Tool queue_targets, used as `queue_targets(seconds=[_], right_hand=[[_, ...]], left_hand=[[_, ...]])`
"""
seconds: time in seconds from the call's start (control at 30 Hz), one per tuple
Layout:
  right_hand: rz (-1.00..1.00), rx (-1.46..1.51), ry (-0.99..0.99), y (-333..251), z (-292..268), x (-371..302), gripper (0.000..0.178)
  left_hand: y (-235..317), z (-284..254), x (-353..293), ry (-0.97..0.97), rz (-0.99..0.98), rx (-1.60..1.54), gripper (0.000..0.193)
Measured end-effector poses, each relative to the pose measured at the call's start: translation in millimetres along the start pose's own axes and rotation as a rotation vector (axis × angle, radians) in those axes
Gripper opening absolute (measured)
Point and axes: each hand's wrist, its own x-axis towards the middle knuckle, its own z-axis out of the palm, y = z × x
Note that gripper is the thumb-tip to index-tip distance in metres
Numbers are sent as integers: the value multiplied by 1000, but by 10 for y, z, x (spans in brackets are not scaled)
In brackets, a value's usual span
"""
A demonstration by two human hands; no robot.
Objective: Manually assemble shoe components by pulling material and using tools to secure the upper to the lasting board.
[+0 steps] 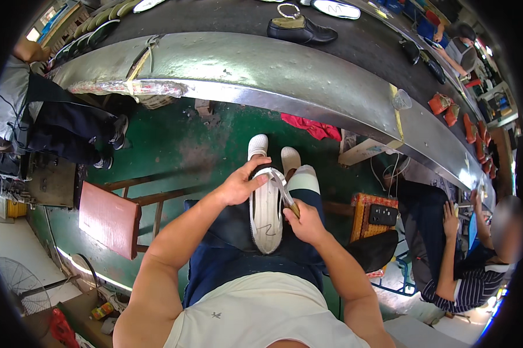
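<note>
A shoe [266,217] lies sole up across my lap, its pale sole marked with a dark squiggle and dark upper showing along the side. My left hand [243,184] is closed around its far end, thumb on the edge of the sole. In my right hand [305,221] is a metal hand tool [283,190] with a brownish handle, gripped near its lower end. The tool's curved metal part reaches to the far end of the sole, close to my left fingers. Its exact kind is unclear.
A metal-edged conveyor bench [238,61] curves across ahead, carrying a black shoe [302,30] and orange shoes [469,129]. A brown-topped stool [109,218] stands left; a phone [383,214] lies on a woven seat at right. Other people are at both sides.
</note>
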Motion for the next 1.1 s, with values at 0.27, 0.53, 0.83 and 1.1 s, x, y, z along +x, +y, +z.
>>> queue_targets(seconds=[0.27, 0.53, 0.83, 1.1], right_hand=[[-58, -192, -24, -209, -162, -114, 30], [-55, -124, 78, -2, -41, -43, 30], [73, -263, -229, -378, -569, 29, 18], [-7, -71, 95, -384, -411, 261, 31]], left_hand=[[76, -68, -21, -78, -129, -196, 49], [-105, 33, 72, 63, -97, 50, 50], [67, 161, 151, 199, -313, -42, 38], [33, 27, 153, 39, -222, 37, 52]])
